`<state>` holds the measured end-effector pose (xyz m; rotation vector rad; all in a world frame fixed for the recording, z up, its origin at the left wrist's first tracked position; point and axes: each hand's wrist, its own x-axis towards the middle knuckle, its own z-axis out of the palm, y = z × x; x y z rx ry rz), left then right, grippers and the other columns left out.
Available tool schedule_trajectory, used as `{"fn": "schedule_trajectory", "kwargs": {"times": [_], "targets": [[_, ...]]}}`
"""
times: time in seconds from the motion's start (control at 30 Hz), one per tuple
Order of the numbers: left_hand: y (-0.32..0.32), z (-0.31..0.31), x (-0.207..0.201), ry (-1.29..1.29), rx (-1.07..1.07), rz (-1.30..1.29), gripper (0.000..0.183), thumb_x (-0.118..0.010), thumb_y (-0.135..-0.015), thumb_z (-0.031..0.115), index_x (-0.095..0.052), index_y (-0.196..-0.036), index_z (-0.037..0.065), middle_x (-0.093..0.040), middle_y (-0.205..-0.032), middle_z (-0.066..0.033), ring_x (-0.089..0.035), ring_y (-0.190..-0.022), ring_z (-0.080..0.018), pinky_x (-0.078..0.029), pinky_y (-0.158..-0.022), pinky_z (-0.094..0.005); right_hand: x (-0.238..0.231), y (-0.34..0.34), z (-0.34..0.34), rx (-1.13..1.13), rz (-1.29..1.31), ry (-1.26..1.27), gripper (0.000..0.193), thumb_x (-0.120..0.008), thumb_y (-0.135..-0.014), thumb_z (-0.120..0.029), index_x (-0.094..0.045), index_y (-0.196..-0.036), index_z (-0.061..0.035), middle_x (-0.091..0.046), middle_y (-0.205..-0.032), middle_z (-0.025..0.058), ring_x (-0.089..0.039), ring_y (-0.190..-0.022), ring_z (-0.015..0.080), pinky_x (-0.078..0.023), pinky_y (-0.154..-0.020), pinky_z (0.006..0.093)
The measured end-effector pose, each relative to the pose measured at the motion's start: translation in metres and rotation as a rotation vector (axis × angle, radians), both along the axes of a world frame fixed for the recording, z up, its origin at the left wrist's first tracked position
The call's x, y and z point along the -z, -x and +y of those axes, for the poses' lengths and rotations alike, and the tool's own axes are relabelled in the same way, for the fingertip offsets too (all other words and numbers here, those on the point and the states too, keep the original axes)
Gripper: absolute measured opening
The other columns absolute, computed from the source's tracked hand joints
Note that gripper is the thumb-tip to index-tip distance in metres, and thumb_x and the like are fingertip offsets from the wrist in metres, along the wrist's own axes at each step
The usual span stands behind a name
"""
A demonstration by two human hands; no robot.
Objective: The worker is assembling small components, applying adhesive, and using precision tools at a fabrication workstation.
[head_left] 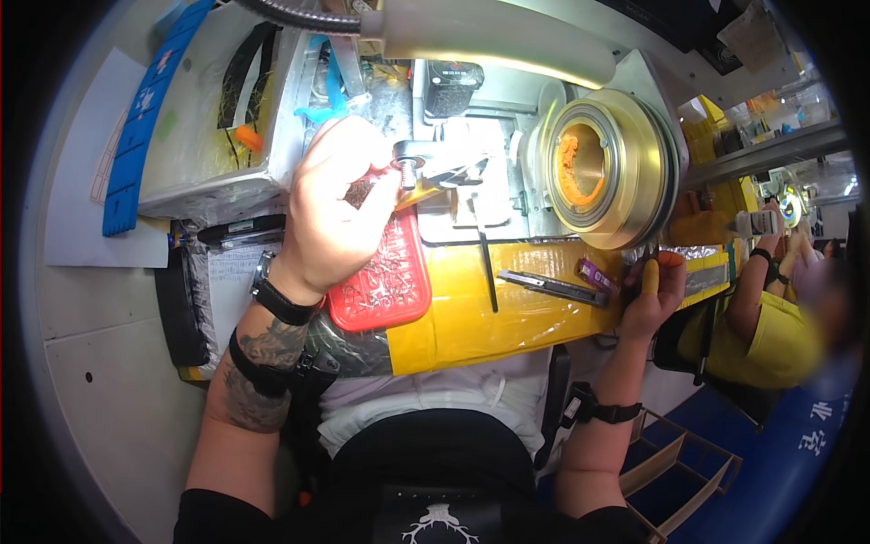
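Red tray [385,276] sits on the yellow-taped bench top [471,317], just under my left hand [335,204]. It's full of small metal parts, too small to tell apart. Clear plastic bin [213,109] at upper left holds loose wires, a black band and an orange bit. Blue ruler-like strip [140,118] leans along its left side.

Left hand is up at the machine's small metal clamp [412,163]. Thumb and fingertips [385,186] are pinched closed right at the clamp's screw post, touching it. Whatever is between them is too small to see. Hand is directly above the tray's top edge.

Right hand [652,290] is at the bench's right edge, below the brass-coloured drum [603,168]. Fingers are curled around something with an orange tip [671,259]; I can't tell what it is. Drum has an orange coil inside its bore and is mounted on the grey machine body [480,100].

Lying flat on the yellow tape: a black utility knife [553,286] and, touching its right end, a small purple piece [594,272]. Both are between my hands, nearer the right one. A black marker [240,227] lies left of the tray, beside my left wrist.

White wall panel [82,299] to the left, paper sheet pinned on it. At right another person in a yellow shirt [779,340] sits at the next station, hands raised. Blue floor [797,453] below them, wooden divider rack [689,471] by my right elbow.
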<state>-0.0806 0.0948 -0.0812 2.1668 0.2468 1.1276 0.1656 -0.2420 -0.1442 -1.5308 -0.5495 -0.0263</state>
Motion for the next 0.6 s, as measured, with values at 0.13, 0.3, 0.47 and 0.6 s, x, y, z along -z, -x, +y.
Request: {"fn": "schedule_trajectory", "kwargs": {"times": [0.13,0.3,0.47,0.6], "targets": [[-0.0011,-0.0009,0.0024,0.025,0.012,-0.008,0.014,-0.068,-0.079,-0.009,-0.057,-0.085,-0.003,-0.058,-0.084,-0.0151,-0.059,-0.082,-0.0325,-0.048,-0.077,-0.0382,0.0019,0.0013,-0.0017,0.029,-0.016,0.028,0.011,-0.058,-0.1,0.003,-0.059,-0.11,-0.0022,-0.06,-0.089,0.003,-0.059,-0.071,0.0101,-0.047,-0.061,0.0224],[0.0018,-0.0017,0.0036,0.091,0.026,0.002,0.014,-0.068,-0.079,-0.01,-0.058,-0.086,-0.003,-0.059,-0.084,-0.0149,-0.059,-0.08,-0.0313,-0.048,-0.074,-0.037,0.0006,0.0028,0.001,0.031,-0.019,0.028,0.012,-0.059,-0.1,0.003,-0.059,-0.111,-0.0017,-0.061,-0.088,0.0029,-0.059,-0.07,0.0101,-0.047,-0.06,0.0229],[0.0025,-0.0015,0.0014,0.072,0.015,0.053,0.011,-0.066,-0.081,-0.01,-0.058,-0.086,-0.003,-0.059,-0.081,-0.0144,-0.06,-0.077,-0.0292,-0.048,-0.072,-0.0358,0.0035,0.0009,-0.0008,0.019,-0.015,0.0,0.012,-0.059,-0.1,0.002,-0.059,-0.112,-0.0013,-0.061,-0.088,0.003,-0.059,-0.069,0.0102,-0.047,-0.059,0.0233],[0.0075,-0.0008,0.0048,0.088,0.048,0.138,0.013,-0.068,-0.089,-0.008,-0.056,-0.093,-0.005,-0.055,-0.093,-0.0097,-0.055,-0.085,-0.0172,-0.048,-0.079,-0.0281,0.0051,0.0003,-0.0019,0.037,-0.005,0.008,0.013,-0.06,-0.1,0.001,-0.06,-0.113,-0.0007,-0.061,-0.089,0.0032,-0.059,-0.069,0.0104,-0.047,-0.06,0.0235]]}}
